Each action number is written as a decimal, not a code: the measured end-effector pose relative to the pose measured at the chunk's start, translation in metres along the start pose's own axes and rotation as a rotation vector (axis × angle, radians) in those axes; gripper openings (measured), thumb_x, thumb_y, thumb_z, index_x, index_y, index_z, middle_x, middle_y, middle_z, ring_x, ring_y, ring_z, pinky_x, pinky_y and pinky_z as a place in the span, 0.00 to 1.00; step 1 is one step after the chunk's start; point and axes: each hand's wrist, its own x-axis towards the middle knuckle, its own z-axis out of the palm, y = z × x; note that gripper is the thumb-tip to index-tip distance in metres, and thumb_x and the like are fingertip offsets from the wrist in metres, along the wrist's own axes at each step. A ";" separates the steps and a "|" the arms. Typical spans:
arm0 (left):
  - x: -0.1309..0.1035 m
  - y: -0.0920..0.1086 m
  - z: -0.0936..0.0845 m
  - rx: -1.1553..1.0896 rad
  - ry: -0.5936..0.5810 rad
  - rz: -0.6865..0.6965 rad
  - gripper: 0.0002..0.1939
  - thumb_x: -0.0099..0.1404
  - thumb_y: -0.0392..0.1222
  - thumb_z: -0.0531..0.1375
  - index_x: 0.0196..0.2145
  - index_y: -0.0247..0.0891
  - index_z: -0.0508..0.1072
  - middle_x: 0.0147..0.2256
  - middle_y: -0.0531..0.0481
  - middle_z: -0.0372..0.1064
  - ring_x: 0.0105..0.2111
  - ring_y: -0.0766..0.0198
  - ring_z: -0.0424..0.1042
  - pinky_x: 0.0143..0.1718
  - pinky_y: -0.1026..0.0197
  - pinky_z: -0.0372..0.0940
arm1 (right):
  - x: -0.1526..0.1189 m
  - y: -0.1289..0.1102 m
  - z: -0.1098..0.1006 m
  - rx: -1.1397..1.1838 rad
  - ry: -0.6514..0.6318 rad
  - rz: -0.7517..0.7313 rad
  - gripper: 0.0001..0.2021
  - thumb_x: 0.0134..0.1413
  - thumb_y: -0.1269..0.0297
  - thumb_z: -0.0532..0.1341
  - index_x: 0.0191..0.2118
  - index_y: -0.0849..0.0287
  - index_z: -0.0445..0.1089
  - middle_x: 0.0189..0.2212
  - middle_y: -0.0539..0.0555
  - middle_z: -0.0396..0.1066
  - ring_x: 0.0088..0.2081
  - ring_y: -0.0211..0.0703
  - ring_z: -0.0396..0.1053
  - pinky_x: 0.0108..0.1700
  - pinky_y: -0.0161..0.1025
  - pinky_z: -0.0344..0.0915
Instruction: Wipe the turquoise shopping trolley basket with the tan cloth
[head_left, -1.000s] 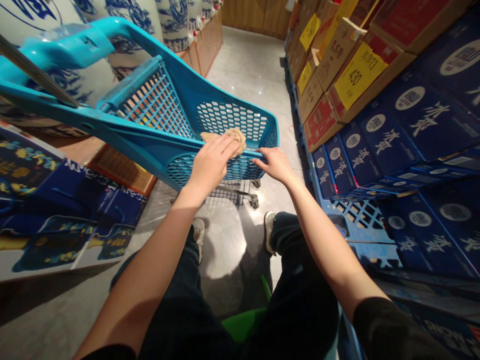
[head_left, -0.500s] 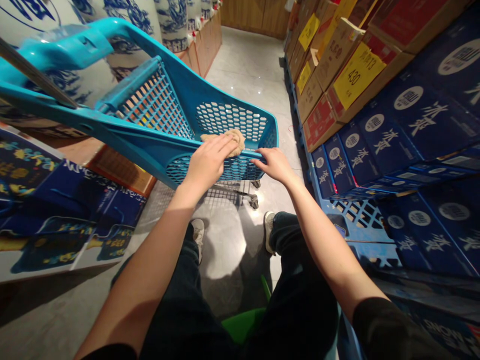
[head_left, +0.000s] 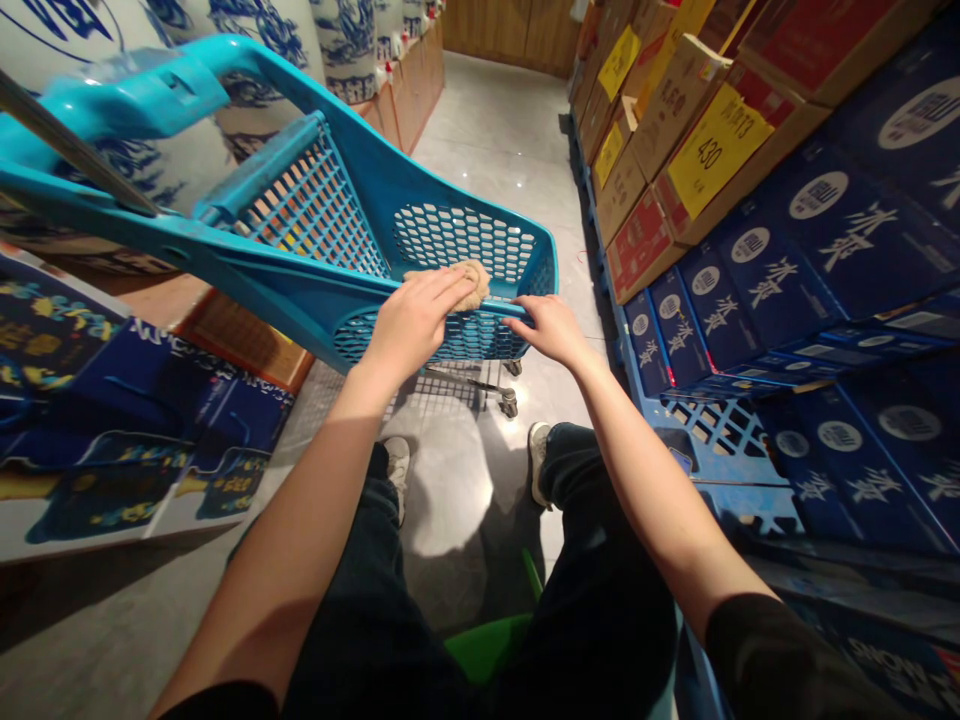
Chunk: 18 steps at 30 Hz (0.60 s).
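A blue plastic shopping cart (head_left: 292,270) stands sideways before me, its handle at the upper left. My left hand (head_left: 412,315) presses a crumpled tan cloth (head_left: 472,285) onto the near top rim of the basket, fingers closed over it. Farther right along the same rim, my right hand (head_left: 551,325) grips the edge near the front corner, thumb below and fingers on top. The cart's basket holds nothing that I can make out. Its small wheels show beneath, on the tiled floor.
Blue boxes (head_left: 772,290) and cartons (head_left: 630,190) with yellow price signs are stacked on blue pallets along the right. Large blue-and-white jars (head_left: 345,45) line the left, above dark blue gift boxes (head_left: 97,400). Something green (head_left: 487,645) is between my legs.
My left hand has slid very slightly left along the rim with the cloth. The right hand stays where it was.
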 end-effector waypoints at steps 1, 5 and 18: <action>-0.001 -0.005 -0.005 0.016 0.024 -0.041 0.33 0.74 0.28 0.52 0.70 0.45 0.77 0.73 0.46 0.71 0.75 0.50 0.69 0.77 0.37 0.64 | 0.000 0.000 0.000 -0.006 -0.003 0.003 0.17 0.78 0.58 0.62 0.61 0.63 0.79 0.58 0.66 0.85 0.60 0.61 0.81 0.63 0.49 0.69; -0.005 -0.013 -0.011 0.052 0.096 -0.165 0.32 0.74 0.29 0.53 0.69 0.48 0.78 0.72 0.48 0.72 0.74 0.47 0.70 0.77 0.34 0.63 | 0.000 -0.001 -0.001 -0.019 -0.017 0.012 0.17 0.78 0.57 0.62 0.60 0.63 0.79 0.57 0.67 0.85 0.60 0.62 0.81 0.63 0.50 0.69; -0.004 -0.008 -0.003 0.064 0.117 -0.201 0.32 0.75 0.30 0.52 0.70 0.47 0.76 0.73 0.46 0.71 0.76 0.47 0.67 0.79 0.34 0.60 | 0.000 -0.001 0.000 -0.033 -0.011 0.007 0.17 0.79 0.57 0.61 0.60 0.62 0.79 0.57 0.66 0.85 0.59 0.62 0.81 0.63 0.51 0.70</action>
